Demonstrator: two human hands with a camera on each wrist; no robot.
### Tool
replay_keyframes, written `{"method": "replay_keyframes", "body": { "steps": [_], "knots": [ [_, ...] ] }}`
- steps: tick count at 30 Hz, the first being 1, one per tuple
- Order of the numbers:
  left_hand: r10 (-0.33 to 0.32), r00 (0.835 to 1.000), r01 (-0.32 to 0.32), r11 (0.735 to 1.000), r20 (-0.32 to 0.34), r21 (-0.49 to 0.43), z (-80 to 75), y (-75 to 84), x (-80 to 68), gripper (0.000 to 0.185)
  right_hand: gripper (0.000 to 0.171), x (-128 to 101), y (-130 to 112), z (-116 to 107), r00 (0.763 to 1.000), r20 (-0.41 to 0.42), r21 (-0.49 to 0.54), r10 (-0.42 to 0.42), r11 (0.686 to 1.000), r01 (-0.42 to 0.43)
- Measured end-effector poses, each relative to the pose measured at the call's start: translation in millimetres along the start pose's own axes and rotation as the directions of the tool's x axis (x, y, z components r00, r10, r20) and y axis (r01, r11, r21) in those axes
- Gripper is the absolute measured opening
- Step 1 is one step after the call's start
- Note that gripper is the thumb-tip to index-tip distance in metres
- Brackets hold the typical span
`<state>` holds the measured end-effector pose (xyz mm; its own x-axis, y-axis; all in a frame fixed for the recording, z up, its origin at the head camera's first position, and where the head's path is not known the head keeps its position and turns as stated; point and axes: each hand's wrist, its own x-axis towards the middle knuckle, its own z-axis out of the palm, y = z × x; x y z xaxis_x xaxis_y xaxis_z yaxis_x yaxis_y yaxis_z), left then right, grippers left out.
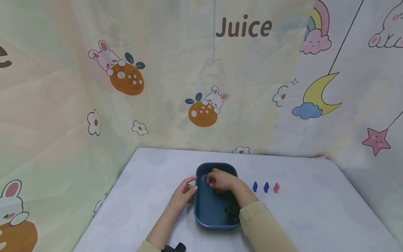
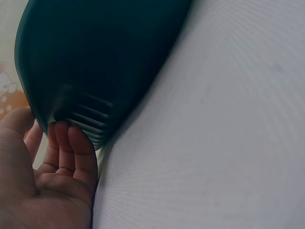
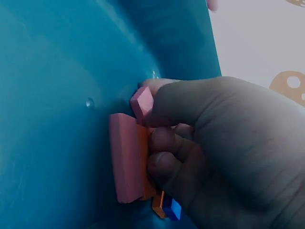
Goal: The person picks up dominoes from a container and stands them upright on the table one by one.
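Note:
A dark blue-green tray [image 1: 214,217] with rounded corners stands on the table. My left hand [image 1: 184,192] is at its left side, its fingertips touching the outer wall near the rim; the left wrist view shows these fingers loosely bent against the ridged wall. Inside the tray, my right hand [image 1: 221,180] pinches a small pink diamond-shaped block [image 3: 142,104] between thumb and index finger. Just beside it lie a longer pink block [image 3: 126,160] and an orange block [image 3: 147,179], partly hidden by the fingers. Below these show a smaller orange block [image 3: 158,204] and a blue block [image 3: 172,208].
Right of the tray, two blue diamond-shaped blocks [image 1: 261,187] and a pink one [image 1: 276,187] stand in a row on the white table [image 1: 315,213]. A printed cloth backdrop [image 1: 170,70] rises behind and along the sides.

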<state>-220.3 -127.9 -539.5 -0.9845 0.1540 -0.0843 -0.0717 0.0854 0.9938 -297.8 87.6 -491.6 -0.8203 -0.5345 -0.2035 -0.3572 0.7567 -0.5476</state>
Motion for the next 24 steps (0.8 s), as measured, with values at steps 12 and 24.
{"method": "replay_keyframes", "body": {
  "steps": [12,24],
  "knots": [
    [0.007,1.000,-0.007,1.000,0.008,-0.011,0.0,0.9,0.3,0.048,0.017,-2.5,-3.1,-2.0,1.000,-0.001,-0.045,0.011,0.999,-0.011],
    [-0.004,1.000,0.004,1.000,0.001,-0.017,0.5,1.9,0.6,0.049,0.016,-0.6,-1.5,-2.0,0.999,-0.026,-0.082,-0.037,0.996,0.035]
  ]
}}
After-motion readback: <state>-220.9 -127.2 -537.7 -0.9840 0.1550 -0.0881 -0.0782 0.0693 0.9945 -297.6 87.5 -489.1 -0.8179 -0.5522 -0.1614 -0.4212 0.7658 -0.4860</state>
